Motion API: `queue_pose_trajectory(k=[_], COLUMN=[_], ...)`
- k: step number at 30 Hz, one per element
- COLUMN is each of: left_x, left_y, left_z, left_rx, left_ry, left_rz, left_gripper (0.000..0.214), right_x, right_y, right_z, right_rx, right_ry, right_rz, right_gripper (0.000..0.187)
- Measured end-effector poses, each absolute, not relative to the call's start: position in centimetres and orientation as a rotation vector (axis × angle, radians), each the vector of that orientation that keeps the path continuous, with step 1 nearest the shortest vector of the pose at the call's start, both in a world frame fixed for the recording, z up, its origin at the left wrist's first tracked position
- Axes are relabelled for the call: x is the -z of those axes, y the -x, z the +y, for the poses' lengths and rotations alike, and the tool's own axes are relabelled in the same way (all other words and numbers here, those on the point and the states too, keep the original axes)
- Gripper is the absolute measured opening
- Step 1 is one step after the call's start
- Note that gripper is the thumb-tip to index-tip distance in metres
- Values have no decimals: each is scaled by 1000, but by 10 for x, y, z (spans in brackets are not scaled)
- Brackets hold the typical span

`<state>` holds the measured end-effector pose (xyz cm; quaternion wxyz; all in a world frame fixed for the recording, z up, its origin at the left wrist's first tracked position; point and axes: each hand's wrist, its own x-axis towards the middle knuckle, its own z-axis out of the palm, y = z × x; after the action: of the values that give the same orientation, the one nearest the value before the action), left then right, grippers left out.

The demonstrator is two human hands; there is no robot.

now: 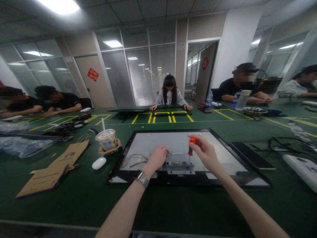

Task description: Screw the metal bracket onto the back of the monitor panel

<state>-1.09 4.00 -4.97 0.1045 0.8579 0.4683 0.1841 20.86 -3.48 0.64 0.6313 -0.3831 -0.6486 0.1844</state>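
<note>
A flat display panel (141, 142) with a black frame and pale grey back lies on the table in front of me. On it sits a metal bracket (182, 167) with ports along its near side. My left hand (158, 158), a watch on its wrist, is closed on the bracket's left end; its fingertips are partly hidden. Between the fingers of my right hand (205, 150) is an orange and black screwdriver (191, 146), held upright with its shaft down at the bracket's right part. Thin wires (135, 158) lie on the panel left of my left hand.
Left of the panel are an iced drink cup (106, 140), a white mouse (99, 163) and a brown paper bag (56, 165). A dark phone-like slab (251, 154) and a white device (300, 170) lie right. Across the green table, a person (169, 92) holds a black frame (170, 111).
</note>
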Motion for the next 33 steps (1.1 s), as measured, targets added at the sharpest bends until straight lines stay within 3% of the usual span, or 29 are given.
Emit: queue_pose_trajectory(k=[12,20,29,33], left_x=[44,47,48,48], left_y=[9,10,11,11], left_z=[37,39,41,41], left_rx=[-503,-530,-504,-477], left_ry=[-2511,-2515,-2525,-2528], left_rz=[1404,1398,1397,1407], left_gripper=[36,36,36,36], right_x=[-6,-7,-6,-6], right_y=[-211,-207,-207,-205], right_z=[-39,-37,-41,-38], right_rx=[-540,-356,-573,-433], right_ry=[852,891,807,889], right_rz=[-1487,-1509,-1548,-1544], right_gripper=[28,22,35,34])
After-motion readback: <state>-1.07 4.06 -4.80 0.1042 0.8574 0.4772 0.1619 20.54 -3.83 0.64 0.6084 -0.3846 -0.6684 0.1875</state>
